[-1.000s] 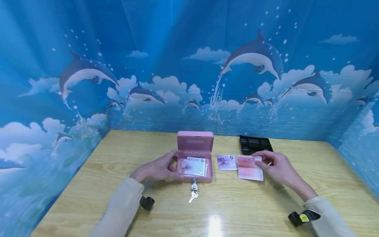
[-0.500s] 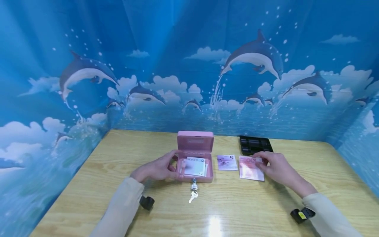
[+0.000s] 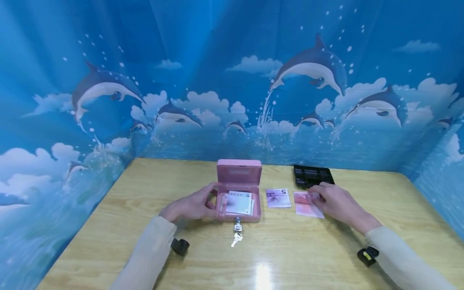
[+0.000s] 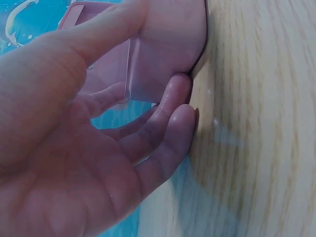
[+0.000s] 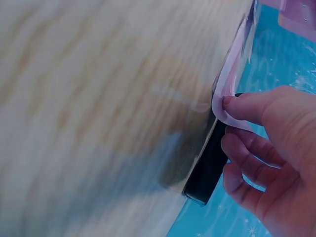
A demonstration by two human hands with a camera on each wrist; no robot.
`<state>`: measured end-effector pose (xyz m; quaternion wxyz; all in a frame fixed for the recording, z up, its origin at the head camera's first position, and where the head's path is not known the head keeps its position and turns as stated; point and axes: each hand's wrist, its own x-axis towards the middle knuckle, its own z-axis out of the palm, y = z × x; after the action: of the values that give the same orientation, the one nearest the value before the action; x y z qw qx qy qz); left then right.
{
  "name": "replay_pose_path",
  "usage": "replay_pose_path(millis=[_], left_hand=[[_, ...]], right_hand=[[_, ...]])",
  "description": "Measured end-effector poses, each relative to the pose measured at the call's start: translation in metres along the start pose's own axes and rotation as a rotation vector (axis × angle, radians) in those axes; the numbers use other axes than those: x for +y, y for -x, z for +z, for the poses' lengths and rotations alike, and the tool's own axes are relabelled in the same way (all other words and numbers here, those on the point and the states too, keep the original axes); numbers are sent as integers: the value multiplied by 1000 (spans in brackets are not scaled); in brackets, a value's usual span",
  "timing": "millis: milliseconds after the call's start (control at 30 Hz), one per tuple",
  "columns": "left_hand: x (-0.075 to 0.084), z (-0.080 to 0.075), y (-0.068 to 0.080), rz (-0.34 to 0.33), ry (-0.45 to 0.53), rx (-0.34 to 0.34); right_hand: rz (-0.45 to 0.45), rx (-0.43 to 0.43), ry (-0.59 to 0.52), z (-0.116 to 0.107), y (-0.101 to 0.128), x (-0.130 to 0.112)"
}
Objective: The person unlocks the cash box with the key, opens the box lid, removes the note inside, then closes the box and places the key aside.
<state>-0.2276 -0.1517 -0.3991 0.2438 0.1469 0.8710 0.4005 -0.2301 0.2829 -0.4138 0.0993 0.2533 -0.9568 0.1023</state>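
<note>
While our left hand [image 3: 192, 205] grips the left side of the pink cash box [image 3: 250, 218], our right hand [image 3: 335, 202] pinches the red banknote [image 3: 306, 207] by its far right corner. The box sits toward the tabletop [image 3: 290, 257]'s far edge, around the middle, its lid raised at the back and loose paper notes [image 3: 238, 202] overlapping inside. Our left thumb lies along the pink wall; the fingers are bent with gaps between them, two tips down by the box's base. On the right, thumb and forefinger press on the note's bent edge, and the other fingers curl loosely below.

The red note lies right of the box, with the purple banknote [image 3: 278, 198] between them, nearer the red one than the tabletop's far edge. Just beyond our right fingers, the black tray [image 3: 314, 177] stands close to that far edge, blocking the space behind the note. Silver keys [image 3: 237, 240] extend from the box's front; we cannot tell whether the lower one touches the tabletop. Past the far edge rises the dolphin curtain [image 3: 217, 60].
</note>
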Motion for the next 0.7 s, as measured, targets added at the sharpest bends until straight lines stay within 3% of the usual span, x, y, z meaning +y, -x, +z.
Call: replay_pose_path(millis=[367,700], left_hand=[[-1,-3,0,21,-6,-14],[-1,-2,-3,46,27,-30]], right_hand=[[40,-74,58,-1,-9,-3],[39,-76,84,-3,-11,-4]])
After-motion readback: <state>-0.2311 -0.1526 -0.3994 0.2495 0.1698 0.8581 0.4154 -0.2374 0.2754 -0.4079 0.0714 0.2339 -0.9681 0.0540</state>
